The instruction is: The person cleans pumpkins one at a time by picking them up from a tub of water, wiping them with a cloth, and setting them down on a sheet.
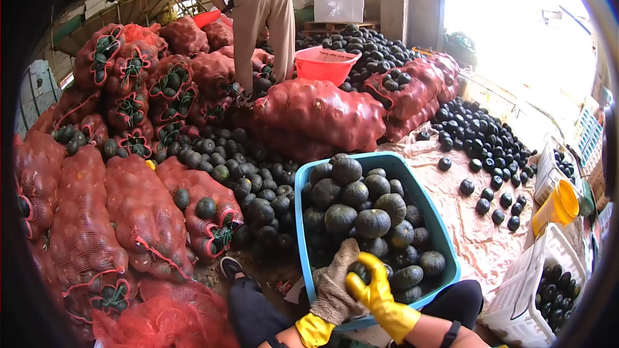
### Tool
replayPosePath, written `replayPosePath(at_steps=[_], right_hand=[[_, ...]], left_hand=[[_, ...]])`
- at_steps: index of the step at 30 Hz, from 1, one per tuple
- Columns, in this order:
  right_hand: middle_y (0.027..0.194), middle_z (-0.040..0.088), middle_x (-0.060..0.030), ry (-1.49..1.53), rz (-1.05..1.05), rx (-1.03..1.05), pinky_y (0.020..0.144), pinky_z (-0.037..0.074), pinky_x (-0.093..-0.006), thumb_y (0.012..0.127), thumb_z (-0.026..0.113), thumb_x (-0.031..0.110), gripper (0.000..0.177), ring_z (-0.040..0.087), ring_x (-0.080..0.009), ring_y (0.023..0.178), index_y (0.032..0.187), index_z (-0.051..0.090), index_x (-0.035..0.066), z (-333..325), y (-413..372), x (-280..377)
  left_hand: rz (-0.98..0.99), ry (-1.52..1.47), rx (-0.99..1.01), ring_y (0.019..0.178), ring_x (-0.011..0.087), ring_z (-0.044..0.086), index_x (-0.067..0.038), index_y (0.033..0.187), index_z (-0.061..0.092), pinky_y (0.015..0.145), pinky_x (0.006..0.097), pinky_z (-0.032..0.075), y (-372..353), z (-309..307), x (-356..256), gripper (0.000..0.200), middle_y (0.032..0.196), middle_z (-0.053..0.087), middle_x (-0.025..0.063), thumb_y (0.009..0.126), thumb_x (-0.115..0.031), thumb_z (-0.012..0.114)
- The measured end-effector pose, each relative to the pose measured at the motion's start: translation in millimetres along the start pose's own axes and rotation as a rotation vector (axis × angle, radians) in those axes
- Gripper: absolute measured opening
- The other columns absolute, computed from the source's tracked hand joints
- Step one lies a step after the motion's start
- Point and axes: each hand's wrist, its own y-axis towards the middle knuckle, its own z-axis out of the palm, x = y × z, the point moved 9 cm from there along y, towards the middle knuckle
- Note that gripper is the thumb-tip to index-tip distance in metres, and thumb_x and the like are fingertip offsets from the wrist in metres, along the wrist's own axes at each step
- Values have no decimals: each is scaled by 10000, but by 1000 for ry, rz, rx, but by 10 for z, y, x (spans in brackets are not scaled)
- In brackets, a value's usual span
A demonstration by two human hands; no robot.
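Observation:
My left hand (335, 290) wears a yellow rubber glove with a brown, rough cloth covering over the palm and fingers. My right hand (382, 299), in a yellow rubber glove, curls its fingers around a small dark green pumpkin (361, 273). The left hand's cloth presses against the same pumpkin from the other side, and the two hands hide most of it. Both hands are over the near edge of a blue plastic tub (445, 238), which stands between my knees. Heaped inside it are several dark green pumpkins (373, 223).
Left lie red mesh sacks (145, 203) of pumpkins; loose pumpkins (258, 183) pile beside the tub. Behind, a person (264, 19) bends near a red basin (325, 64). Pumpkins (483, 142) spread over a pale sheet (445, 183) at right, near white crates (516, 283) and a yellow bucket (556, 205).

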Motion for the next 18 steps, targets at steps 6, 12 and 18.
replayPosePath(at_steps=[6,12,18], right_hand=[[1435,632,-172,38,-77,4,1179,456,-480,828,937,215,697,587,-368,1370,1441,624,107,15,-141,347],[1425,633,-221,-262,-51,-282,1165,468,-495,865,882,167,639,589,-431,1337,1435,612,66,-368,193,-12],[1449,664,-168,174,115,242,1160,468,-427,1056,705,299,511,593,-293,1383,1477,620,22,-113,93,234]], left_hand=[[-2,-43,181,1158,375,696,45,1467,476,991,448,553,2,-23,-124,827,1240,686,206,806,-319,816],[-55,226,31,1216,350,673,9,1500,444,1073,445,509,-91,292,127,867,1313,666,184,800,-317,838],[27,79,74,1230,357,682,-30,1477,469,1076,445,527,-112,138,179,837,1298,685,164,779,-303,841]])
